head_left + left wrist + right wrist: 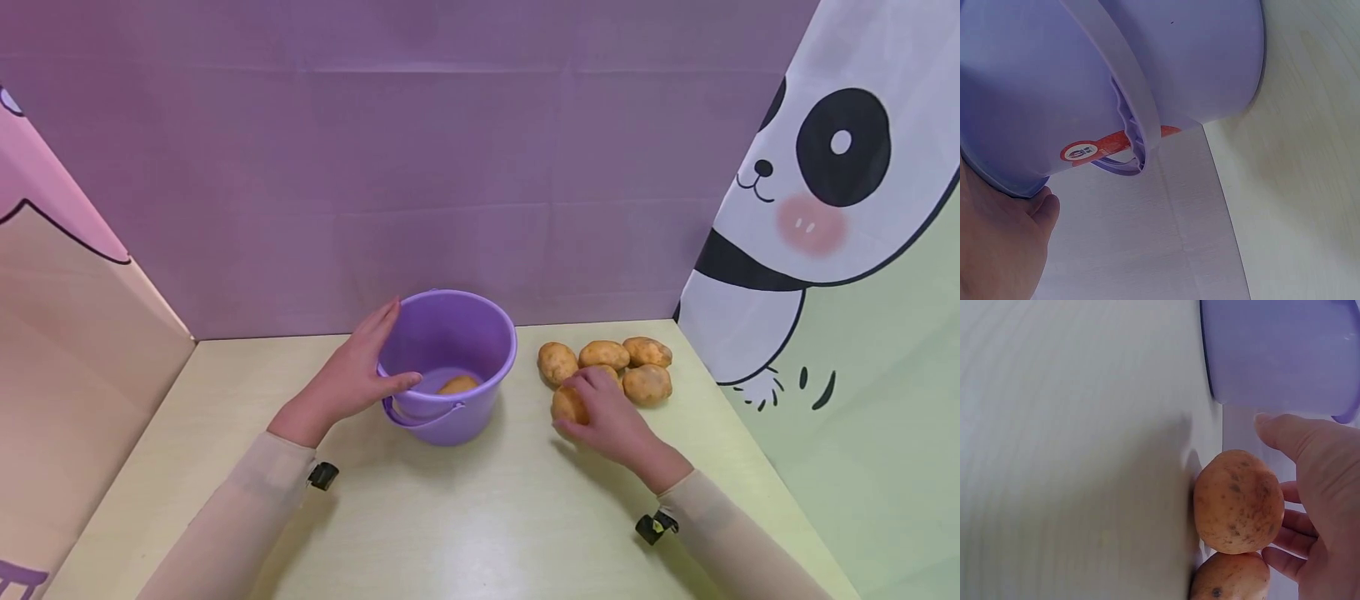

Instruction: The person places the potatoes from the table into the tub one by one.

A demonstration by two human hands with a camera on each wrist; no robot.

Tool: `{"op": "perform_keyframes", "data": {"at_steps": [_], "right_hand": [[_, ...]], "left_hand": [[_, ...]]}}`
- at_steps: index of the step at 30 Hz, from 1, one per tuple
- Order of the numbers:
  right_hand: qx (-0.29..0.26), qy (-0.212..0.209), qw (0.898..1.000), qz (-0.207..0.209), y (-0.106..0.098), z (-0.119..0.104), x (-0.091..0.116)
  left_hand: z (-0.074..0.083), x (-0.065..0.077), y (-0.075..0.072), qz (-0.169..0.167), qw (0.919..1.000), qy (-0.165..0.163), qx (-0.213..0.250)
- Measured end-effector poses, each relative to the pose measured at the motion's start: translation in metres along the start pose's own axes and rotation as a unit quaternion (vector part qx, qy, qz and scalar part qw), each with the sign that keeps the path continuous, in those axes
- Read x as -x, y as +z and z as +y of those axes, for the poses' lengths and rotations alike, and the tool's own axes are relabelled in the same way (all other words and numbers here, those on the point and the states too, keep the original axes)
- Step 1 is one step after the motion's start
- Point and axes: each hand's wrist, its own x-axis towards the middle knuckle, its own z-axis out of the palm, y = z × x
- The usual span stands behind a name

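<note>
A purple bucket point(448, 425) stands upright on the table, with one potato point(457, 385) visible on its inside bottom. My left hand point(358, 372) holds the bucket's left rim, thumb over the near edge; the left wrist view shows the hand point(1004, 237) against the rim. To the right of the bucket, my right hand point(606, 417) is over the nearest potato point(567, 406) of a group. In the right wrist view its thumb stands apart from that potato point(1238, 501), and the other fingers reach behind it.
Several more potatoes point(604, 355) lie close together behind and right of my right hand, one partly hidden by it. The bucket's handle point(423, 421) hangs down on the near side. A purple backdrop point(450, 167) rises behind the table point(450, 517), with a panda-printed panel point(862, 350) at right.
</note>
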Motion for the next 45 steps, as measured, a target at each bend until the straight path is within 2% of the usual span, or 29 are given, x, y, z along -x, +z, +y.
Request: {"op": "perform_keyframes", "data": {"at_steps": [14,28,45], "right_hand": [[0.009,-0.017,1.0,0.0,0.008,-0.005,0.005],[0.024,-0.012,1.0,-0.006,0.013,-0.002,0.005],[-0.026,-0.004,1.0,0.003,0.012,-0.005,0.006]], "left_hand": [[0.0,0.002,0.0,-0.004,1.0,-0.002,0.006],[0.003,0.001,-0.003,-0.003,1.0,-0.002,0.004],[0.004,0.001,-0.003,-0.01,0.9999,-0.012,0.001]]}}
